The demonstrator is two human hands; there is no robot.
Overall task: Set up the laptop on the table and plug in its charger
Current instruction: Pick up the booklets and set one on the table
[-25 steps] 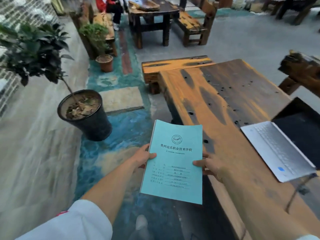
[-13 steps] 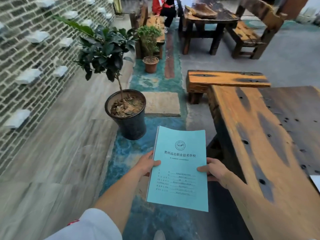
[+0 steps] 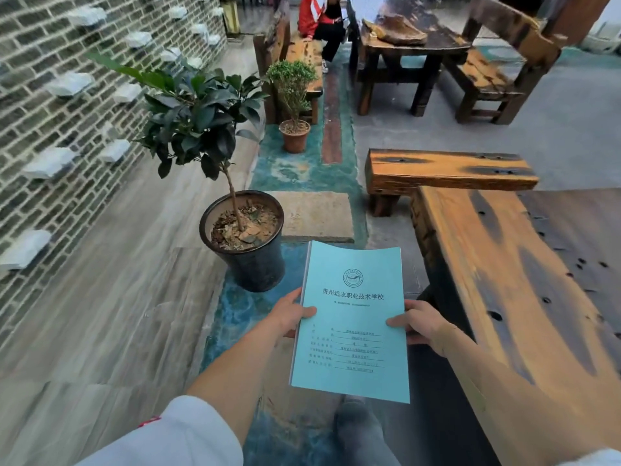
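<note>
While both hands grip one booklet, the view looks forward and down over floor and furniture.

Sleeve (image 3: 174, 438): white, at 7 o'clock, nearest the camera.
Left hand (image 3: 291, 314): clamped on the booklet's left edge, thumb on the cover.
Right hand (image 3: 420, 322): clamped on the booklet's right edge, thumb on the cover; the two hands stand apart, the booklet between them.
Booklet (image 3: 353, 321): light blue, closed, held above the floor at centre; round emblem and printed characters on the cover.
Tabletop (image 3: 524, 297): orange and dark wood with small holes, at 3 o'clock, just right of the right hand; its visible part is bare.
Laptop and charger: out of view, position cannot be told.
Black pot (image 3: 248, 260): at 11 o'clock from the booklet, on the floor, holding a leafy small tree (image 3: 195, 119).
Bench (image 3: 447, 173): low, wooden, at the tabletop's far end.
Brown pot (image 3: 295, 136): at 12 o'clock, with a small shrub.
Brick wall (image 3: 50, 95): along 9 to 11 o'clock.
Far table (image 3: 413, 38): dark, at 1 o'clock; a seated person (image 3: 319, 21) in red beside it.
</note>
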